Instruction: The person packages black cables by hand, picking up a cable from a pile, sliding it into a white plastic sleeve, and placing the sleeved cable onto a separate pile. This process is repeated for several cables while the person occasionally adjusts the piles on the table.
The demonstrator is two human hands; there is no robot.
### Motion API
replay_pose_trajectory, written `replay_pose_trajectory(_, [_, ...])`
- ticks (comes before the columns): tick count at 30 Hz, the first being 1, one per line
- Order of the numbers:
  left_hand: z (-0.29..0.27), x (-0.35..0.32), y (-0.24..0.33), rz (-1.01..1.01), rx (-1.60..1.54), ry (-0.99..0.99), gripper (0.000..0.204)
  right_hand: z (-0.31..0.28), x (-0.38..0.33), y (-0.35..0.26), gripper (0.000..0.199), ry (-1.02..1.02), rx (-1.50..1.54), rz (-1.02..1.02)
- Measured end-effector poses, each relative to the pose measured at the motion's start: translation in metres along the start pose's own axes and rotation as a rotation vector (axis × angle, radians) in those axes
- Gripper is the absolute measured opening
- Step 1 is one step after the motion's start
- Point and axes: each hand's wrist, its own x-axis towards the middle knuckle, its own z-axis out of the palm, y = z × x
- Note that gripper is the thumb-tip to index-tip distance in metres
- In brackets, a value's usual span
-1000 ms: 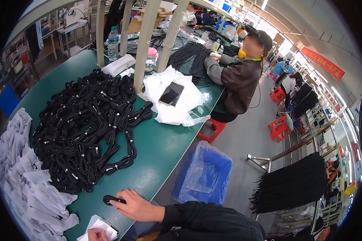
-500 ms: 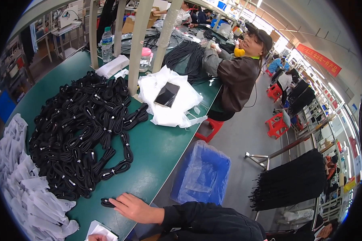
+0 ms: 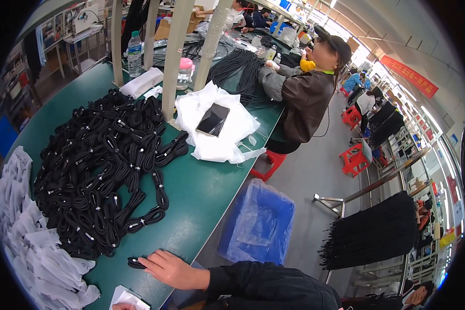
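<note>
Head view: our right hand (image 3: 173,269) lies flat, fingers open, fingertips on a coiled black cable (image 3: 136,263) at the green bench's (image 3: 201,191) near edge; our left hand (image 3: 123,306), barely visible, cannot be judged. Grip the coil whole, so its loops stay bundled.

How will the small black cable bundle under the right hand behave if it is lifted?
The cable bundle is coiled and tied, so it probably lifts as one piece, slightly floppy. It looks light. The right hand touches it flat on the green table; rolling seems unlikely.
</note>
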Motion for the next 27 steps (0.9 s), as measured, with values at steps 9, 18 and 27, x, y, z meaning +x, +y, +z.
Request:
replay_pose_trajectory(9, [0.0, -0.002, -0.001, 0.002, -0.012, -0.012, 0.006, -0.005, -0.002, -0.003, 0.045, 0.005, 0.002, 0.015])
replay_pose_trajectory(18, [0.002, 0.009, 0.013, 0.013, -0.035, 0.0, 0.004, -0.003, 0.002, 0.003, 0.043, -0.032, 0.03, 0.032])
replay_pose_trajectory(27, [-0.002, -0.004, 0.004, 0.084, -0.01, 0.026, 0.003, -0.001, 0.0, -0.006, 0.047, -0.022, 0.032, -0.003])
